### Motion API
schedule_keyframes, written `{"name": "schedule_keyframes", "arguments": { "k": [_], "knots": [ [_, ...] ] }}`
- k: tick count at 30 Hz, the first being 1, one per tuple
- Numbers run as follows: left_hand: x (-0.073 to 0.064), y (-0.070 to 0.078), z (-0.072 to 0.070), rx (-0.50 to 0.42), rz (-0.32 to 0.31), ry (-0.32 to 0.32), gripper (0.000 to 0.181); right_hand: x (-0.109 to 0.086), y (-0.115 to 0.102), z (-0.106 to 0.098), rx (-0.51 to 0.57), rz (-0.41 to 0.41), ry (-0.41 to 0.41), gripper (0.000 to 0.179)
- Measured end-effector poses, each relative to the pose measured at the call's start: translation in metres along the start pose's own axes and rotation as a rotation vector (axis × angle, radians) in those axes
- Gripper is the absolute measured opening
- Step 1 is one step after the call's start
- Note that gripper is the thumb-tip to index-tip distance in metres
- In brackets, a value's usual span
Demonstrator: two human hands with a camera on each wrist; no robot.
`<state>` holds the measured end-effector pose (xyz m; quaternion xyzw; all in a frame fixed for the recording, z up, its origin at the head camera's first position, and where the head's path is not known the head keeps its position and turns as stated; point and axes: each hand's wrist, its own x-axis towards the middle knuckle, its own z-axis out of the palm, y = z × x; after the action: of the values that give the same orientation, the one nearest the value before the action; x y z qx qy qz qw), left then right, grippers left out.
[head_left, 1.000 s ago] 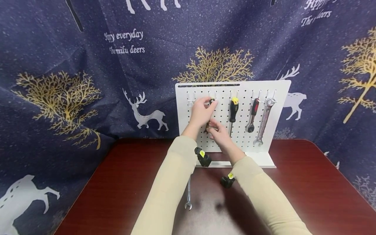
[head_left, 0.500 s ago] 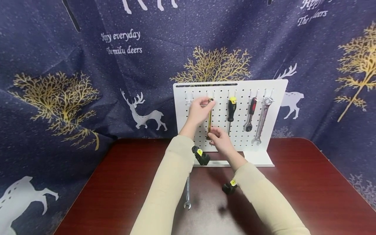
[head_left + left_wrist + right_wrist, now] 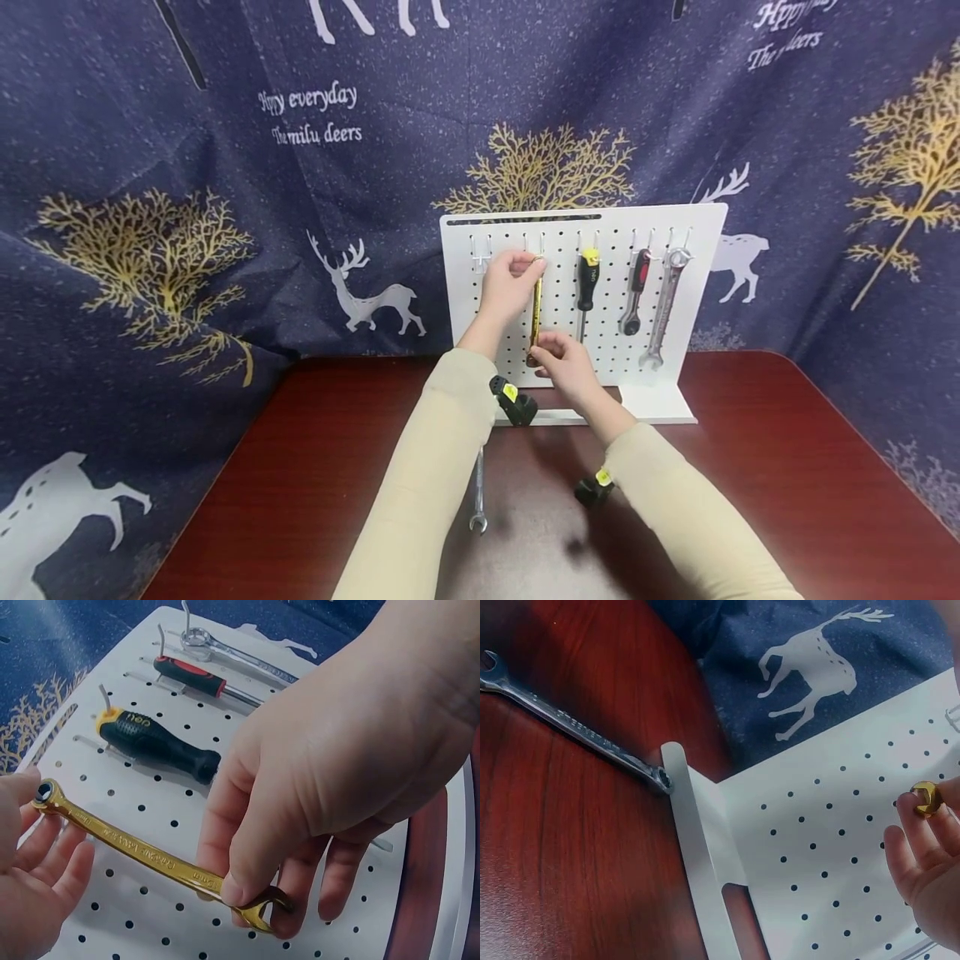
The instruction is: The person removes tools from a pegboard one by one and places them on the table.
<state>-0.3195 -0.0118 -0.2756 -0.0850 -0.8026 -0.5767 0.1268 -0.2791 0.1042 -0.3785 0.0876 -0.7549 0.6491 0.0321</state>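
Left hand (image 3: 504, 288) pinches the gold wrench (image 3: 154, 856); right hand (image 3: 567, 367), below, pinches it too. Likely mid-hanging; next calls for steady alignment.

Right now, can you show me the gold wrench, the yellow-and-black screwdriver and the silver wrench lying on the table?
Gold wrench (image 3: 146, 852), left wrist view: middle of its shaft.
Screwdriver (image 3: 154, 744), left wrist view: its dark handle.
Lying silver wrench (image 3: 574, 726), right wrist view: middle of its shaft.

Gold wrench (image 3: 537, 310) shows against white, dark-holed pegboard (image 3: 611, 325); black-and-yellow screwdriver (image 3: 587, 286) at its two o'clock; reddish-brown tabletop (image 3: 337, 467) at six; navy backdrop (image 3: 420, 192) at twelve bears white deer (image 3: 384, 303), gold trees (image 3: 169, 292).
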Motion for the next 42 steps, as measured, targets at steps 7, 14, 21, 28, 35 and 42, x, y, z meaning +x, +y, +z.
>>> {"name": "schedule_keyframes", "arguments": {
  "k": [7, 14, 21, 28, 35, 42],
  "knots": [
    [-0.002, 0.005, 0.000, -0.034, -0.007, 0.009, 0.025, -0.005, -0.005, -0.002, -0.006, -0.022, -0.011, 0.028],
    [-0.004, 0.008, 0.000, -0.068, -0.003, 0.005, 0.021, -0.009, -0.009, -0.004, -0.012, -0.035, -0.012, 0.030],
    [-0.010, 0.010, -0.003, -0.089, 0.025, -0.010, 0.021, -0.012, -0.010, -0.007, -0.037, -0.035, -0.022, 0.029],
    [-0.017, 0.004, -0.007, -0.133, 0.004, -0.038, 0.019, -0.020, -0.007, -0.007, -0.052, -0.039, -0.045, 0.028],
    [-0.024, -0.006, -0.015, -0.126, -0.011, -0.084, 0.022, -0.028, -0.002, -0.007, -0.107, -0.081, -0.089, 0.020],
    [-0.033, -0.017, -0.021, -0.121, -0.042, -0.132, 0.030, -0.035, 0.001, -0.004, -0.138, -0.104, -0.127, 0.017]
  ]
}}
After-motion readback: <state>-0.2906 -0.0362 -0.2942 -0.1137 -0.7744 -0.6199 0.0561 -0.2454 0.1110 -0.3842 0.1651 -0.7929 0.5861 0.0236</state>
